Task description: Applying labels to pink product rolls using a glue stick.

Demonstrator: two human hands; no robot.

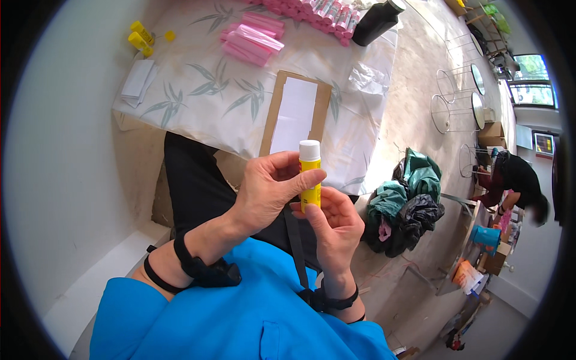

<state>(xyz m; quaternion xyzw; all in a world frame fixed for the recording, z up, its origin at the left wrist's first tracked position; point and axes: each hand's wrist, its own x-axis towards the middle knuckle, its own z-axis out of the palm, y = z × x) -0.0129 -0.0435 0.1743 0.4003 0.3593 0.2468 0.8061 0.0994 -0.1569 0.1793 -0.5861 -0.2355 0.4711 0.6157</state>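
Glue stick pinched in both hands, near side of table

Nearest: blue shirt (240,312), black straps on both forearms. Both forearms come in from the near side, wrists bent inward, hands meeting at the glue stick (310,197). Stick is between them, cap (309,150) end up and far, base toward the person; long axis roughly near-far, slight lean, exact tilt can't tell. White cap looks on.

Left hand (267,189): pinching, thumb across the tube's front, fingers curled behind; it is the one closer to the cap. Right hand (337,231): thumb at the base, fingers bent up behind and right of the tube; lower of the two, closer to the base end. Neither hand spread flat.

Just beyond, a bit left: card (324,108), brown, long axis near-far, far end angled right, white paper (297,108) on it. Right of table, on floor: green and black bags (405,207).

Farther on table (180,111): left, white slips (138,82); right, clear plastic (367,78). Farthest: yellow tubes (140,41) left, pink rolls (253,41) mid, black bottle (378,24) right. Far right: co-worker (517,174), bent over.
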